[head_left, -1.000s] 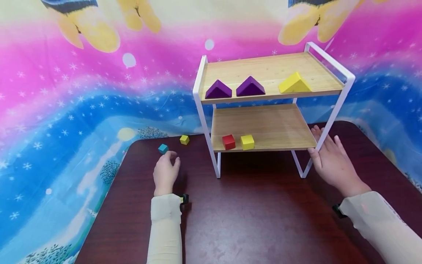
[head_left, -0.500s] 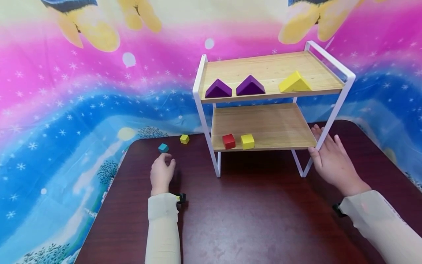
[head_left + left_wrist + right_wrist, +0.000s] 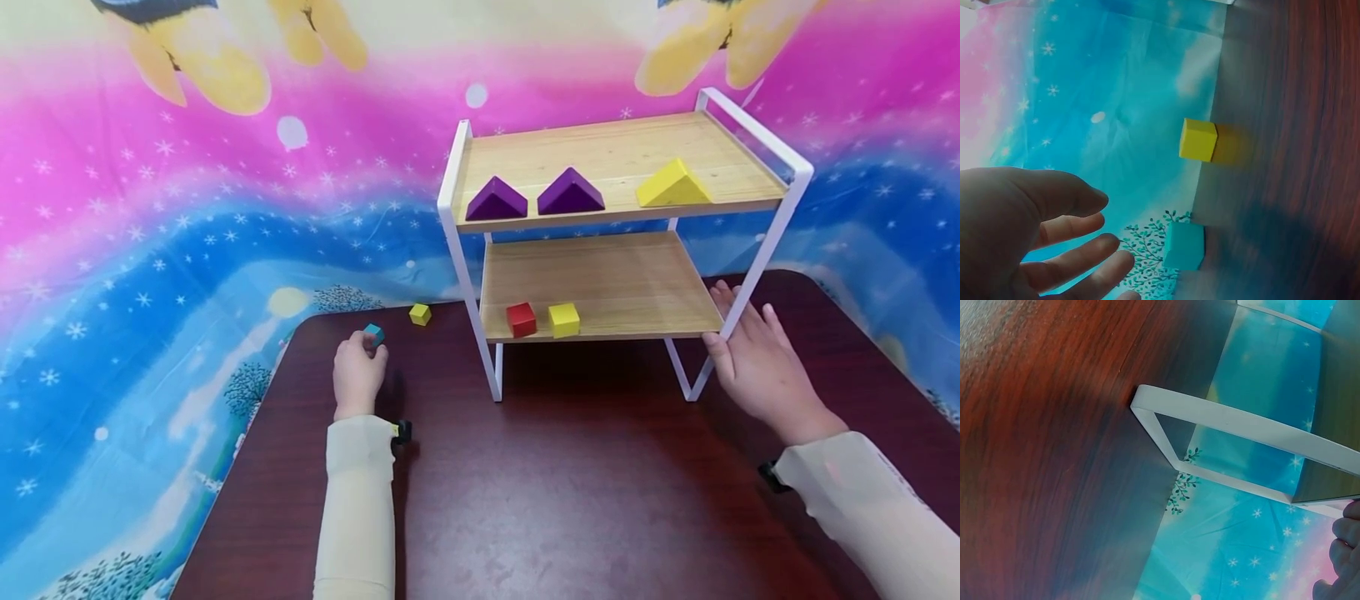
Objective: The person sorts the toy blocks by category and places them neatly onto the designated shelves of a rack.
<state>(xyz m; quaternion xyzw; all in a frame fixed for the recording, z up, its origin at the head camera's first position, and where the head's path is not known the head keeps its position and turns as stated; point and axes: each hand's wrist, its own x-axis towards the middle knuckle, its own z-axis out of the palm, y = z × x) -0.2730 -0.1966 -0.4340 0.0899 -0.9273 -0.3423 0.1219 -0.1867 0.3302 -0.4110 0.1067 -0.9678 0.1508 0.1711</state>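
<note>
My left hand (image 3: 357,375) is just in front of a small teal cube (image 3: 376,333) on the table and hides part of it in the head view. In the left wrist view the loosely bent fingers are apart from the teal cube (image 3: 1185,247), with nothing between them. A yellow cube (image 3: 1199,140) sits beyond it near the back edge. My right hand (image 3: 768,375) rests against the right side of a two-tier shelf (image 3: 600,271), thumb at the lower board's front corner, fingers extended along the white leg. Only its fingers (image 3: 1344,540) show at the right wrist view's edge.
On the top board stand two purple triangular blocks (image 3: 497,200) and a yellow triangular block (image 3: 673,183). A red cube (image 3: 521,320) and another yellow cube (image 3: 564,320) sit on the lower board. A patterned cloth (image 3: 187,250) hangs behind the dark table (image 3: 540,500).
My left hand first drew back slightly left from the teal cube, then moved forward up to it again. The right hand stays on the shelf's side.
</note>
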